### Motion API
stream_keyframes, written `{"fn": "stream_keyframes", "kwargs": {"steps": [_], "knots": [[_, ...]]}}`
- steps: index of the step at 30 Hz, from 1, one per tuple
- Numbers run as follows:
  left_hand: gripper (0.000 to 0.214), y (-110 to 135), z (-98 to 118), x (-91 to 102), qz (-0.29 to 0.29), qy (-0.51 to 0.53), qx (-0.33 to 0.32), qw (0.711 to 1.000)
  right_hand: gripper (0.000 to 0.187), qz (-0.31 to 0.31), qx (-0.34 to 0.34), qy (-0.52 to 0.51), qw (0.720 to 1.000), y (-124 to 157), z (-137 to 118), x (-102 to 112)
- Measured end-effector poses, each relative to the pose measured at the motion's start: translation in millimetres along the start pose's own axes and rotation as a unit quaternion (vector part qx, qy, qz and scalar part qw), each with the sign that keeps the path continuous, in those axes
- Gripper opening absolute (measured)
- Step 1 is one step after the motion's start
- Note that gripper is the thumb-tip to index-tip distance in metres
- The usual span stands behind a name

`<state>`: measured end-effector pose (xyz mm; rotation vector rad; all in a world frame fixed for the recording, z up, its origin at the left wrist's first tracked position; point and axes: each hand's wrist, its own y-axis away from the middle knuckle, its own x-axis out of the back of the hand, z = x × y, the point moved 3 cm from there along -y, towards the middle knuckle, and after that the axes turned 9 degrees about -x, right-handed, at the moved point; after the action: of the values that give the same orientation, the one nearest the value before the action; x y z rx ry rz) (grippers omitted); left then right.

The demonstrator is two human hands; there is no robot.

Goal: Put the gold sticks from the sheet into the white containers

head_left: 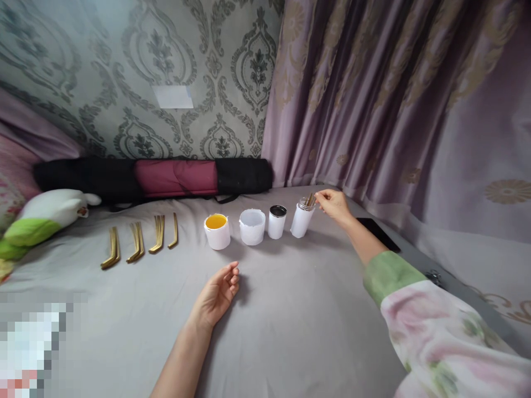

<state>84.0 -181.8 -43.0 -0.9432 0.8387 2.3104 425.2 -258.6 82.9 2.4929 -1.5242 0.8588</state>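
Four white-wrapped cups stand in a row on the grey sheet: one with a yellow inside (217,230), a wider white one (252,226), one with a dark rim (277,221), and a rightmost cup (302,218) holding gold pieces. My right hand (334,206) reaches to the rightmost cup, its fingertips pinched on a gold piece (311,200) at the rim. My left hand (218,294) rests on the sheet in front of the cups, fingers loosely curled and holding nothing. Several gold bent pieces (136,241) lie in groups at the left.
A black and maroon long bag (157,178) lies along the patterned wall. A green and white plush toy (39,216) sits at the far left. A dark phone (377,233) lies right of the cups beside the purple curtain (394,99).
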Motion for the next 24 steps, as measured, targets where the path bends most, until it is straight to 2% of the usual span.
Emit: {"fn": "stream_keyframes", "kwargs": {"steps": [24], "knots": [[0.013,0.1,0.3,-0.9,0.001,0.002,0.000,1.000,0.027,-0.012,-0.011,-0.010,1.000,4.1,-1.4,1.2]]}}
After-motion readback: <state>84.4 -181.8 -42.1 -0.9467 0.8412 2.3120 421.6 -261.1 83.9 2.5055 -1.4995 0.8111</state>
